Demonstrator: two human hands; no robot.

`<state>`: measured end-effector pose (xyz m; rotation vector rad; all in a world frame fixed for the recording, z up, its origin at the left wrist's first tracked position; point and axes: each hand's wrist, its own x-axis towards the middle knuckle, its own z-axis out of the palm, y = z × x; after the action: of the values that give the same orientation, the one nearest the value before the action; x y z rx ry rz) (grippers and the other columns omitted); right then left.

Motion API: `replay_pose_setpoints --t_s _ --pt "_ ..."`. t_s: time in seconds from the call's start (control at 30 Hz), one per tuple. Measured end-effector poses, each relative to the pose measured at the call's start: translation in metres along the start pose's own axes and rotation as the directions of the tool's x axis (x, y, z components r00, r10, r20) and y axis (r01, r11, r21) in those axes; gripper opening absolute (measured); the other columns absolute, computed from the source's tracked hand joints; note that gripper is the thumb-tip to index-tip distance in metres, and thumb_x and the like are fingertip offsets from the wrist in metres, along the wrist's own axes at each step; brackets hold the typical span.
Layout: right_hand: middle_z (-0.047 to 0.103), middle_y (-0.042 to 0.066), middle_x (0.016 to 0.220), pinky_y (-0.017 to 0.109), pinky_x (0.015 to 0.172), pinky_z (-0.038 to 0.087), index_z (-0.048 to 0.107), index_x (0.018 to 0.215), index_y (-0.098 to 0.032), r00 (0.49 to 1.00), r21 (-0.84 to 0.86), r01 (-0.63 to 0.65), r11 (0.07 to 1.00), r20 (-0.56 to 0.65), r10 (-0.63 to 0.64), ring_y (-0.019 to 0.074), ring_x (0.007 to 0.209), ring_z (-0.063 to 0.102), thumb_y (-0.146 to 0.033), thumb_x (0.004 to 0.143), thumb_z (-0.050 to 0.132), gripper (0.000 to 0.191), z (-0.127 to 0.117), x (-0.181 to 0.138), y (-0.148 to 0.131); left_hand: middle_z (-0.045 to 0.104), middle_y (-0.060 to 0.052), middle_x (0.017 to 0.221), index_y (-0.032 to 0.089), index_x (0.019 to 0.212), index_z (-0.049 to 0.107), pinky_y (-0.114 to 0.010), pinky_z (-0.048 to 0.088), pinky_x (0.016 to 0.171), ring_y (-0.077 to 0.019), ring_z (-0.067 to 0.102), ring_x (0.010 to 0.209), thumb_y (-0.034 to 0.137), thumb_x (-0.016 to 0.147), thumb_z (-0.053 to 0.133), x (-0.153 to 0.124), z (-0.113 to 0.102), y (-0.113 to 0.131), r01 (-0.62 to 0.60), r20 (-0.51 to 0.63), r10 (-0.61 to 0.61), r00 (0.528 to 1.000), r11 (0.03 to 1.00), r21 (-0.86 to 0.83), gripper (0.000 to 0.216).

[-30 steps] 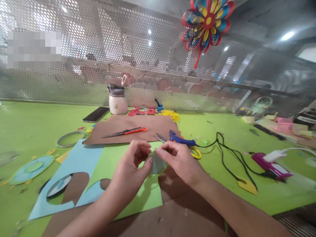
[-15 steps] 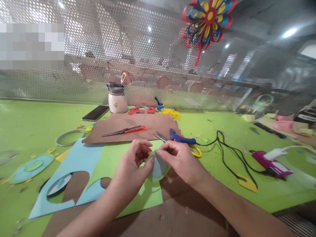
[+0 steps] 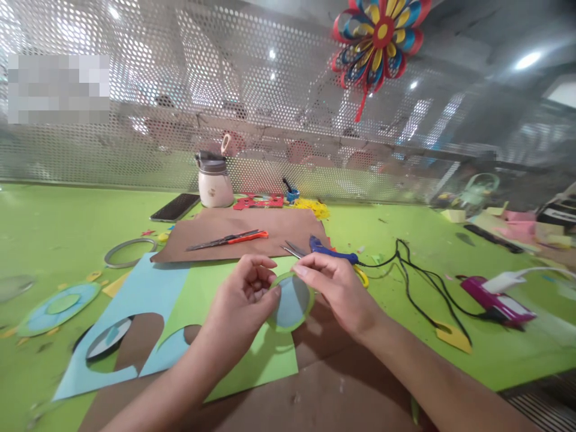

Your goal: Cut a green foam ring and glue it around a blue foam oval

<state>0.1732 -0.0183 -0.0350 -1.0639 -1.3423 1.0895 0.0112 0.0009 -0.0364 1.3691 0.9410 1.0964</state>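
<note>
Both hands hold a small round paper disc [image 3: 291, 302], light blue with a green rim, lifted above the table and tilted so its face shows. My left hand [image 3: 240, 306] pinches its left edge. My right hand [image 3: 335, 291] grips its top right edge. Under the hands lies a green paper sheet [image 3: 252, 360] overlapping a light blue sheet [image 3: 135, 300] with round holes cut out of it, both on brown cardboard [image 3: 324, 384].
Behind the hands lie a blue glue gun [image 3: 330, 253] with a black cord [image 3: 405, 270], scissors [image 3: 292, 249], an orange-handled cutter [image 3: 229, 239], a phone [image 3: 174, 207], a white jar [image 3: 214, 183], a metal ring [image 3: 128, 252]. A pink device [image 3: 495, 300] sits right. A perforated metal screen stands behind.
The disc has been turned from nearly edge-on to face the camera and raised slightly. Both hands keep their grip and have shifted little.
</note>
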Motion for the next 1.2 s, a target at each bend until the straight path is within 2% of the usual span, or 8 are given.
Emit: replay_pose_setpoints --t_s 0.3,0.47,0.73,0.93,1.07,1.2 --pt "0.058 -0.002 0.069 0.024 0.060 0.040 0.064 0.078 -0.018 1.000 0.029 -0.018 0.999 -0.008 0.018 0.0120 0.063 0.049 -0.030 0.084 0.059 0.014 0.000 0.000 0.004 0.053 0.005 0.074 0.020 0.089 0.053 -0.019 0.041 0.060 -0.0096 0.050 0.068 0.017 0.069 0.065 -0.001 0.000 0.005 0.055 -0.042 -0.057 0.997 0.998 -0.044 0.024" --pt "0.055 -0.003 0.066 0.024 0.058 0.039 0.063 0.076 -0.019 1.000 0.021 -0.015 1.000 -0.018 0.015 0.0115 0.060 0.047 -0.036 0.086 0.055 0.022 0.000 -0.001 0.002 0.055 0.004 0.072 0.019 0.087 0.054 -0.020 0.041 0.062 -0.0106 0.051 0.069 0.018 0.068 0.067 -0.001 0.000 0.006 0.082 -0.077 -0.089 0.993 0.993 -0.086 0.023" --pt "0.061 -0.001 0.071 0.026 0.061 0.042 0.067 0.078 -0.020 1.000 0.009 -0.020 1.000 -0.021 0.020 0.0139 0.065 0.052 -0.037 0.083 0.059 0.020 0.001 -0.002 0.008 0.056 0.002 0.073 0.018 0.087 0.056 -0.023 0.042 0.062 -0.0123 0.053 0.069 0.020 0.065 0.069 -0.001 -0.001 0.009 0.125 -0.080 -0.141 0.987 0.977 -0.171 0.025" --pt "0.063 -0.001 0.069 0.027 0.063 0.046 0.068 0.080 -0.020 0.999 0.064 -0.025 0.998 -0.028 0.027 0.0146 0.065 0.057 -0.038 0.086 0.055 0.023 0.005 -0.003 0.009 0.055 0.002 0.073 0.017 0.087 0.056 -0.022 0.040 0.059 -0.0111 0.052 0.066 0.019 0.066 0.069 -0.003 -0.001 0.011 0.140 -0.085 -0.157 0.984 0.975 -0.174 0.025" --pt "0.064 0.000 0.081 0.029 0.072 0.048 0.062 0.089 -0.023 0.994 0.083 0.022 0.996 -0.113 -0.013 0.0166 0.077 0.060 -0.037 0.086 0.055 0.017 0.003 -0.004 0.007 0.055 0.003 0.070 0.018 0.090 0.055 -0.022 0.040 0.060 -0.0108 0.052 0.065 0.020 0.066 0.069 -0.002 -0.002 0.011 0.143 -0.094 -0.163 0.982 0.972 -0.186 0.027" --pt "0.061 0.001 0.084 0.029 0.076 0.046 0.059 0.086 -0.022 0.985 0.039 0.058 0.998 -0.167 -0.050 0.0175 0.084 0.058 -0.034 0.085 0.058 0.013 -0.002 -0.007 0.005 0.054 0.003 0.070 0.018 0.092 0.056 -0.022 0.039 0.059 -0.0110 0.052 0.064 0.020 0.065 0.069 -0.003 -0.003 0.012 0.128 -0.135 -0.154 0.979 0.974 -0.188 0.030"
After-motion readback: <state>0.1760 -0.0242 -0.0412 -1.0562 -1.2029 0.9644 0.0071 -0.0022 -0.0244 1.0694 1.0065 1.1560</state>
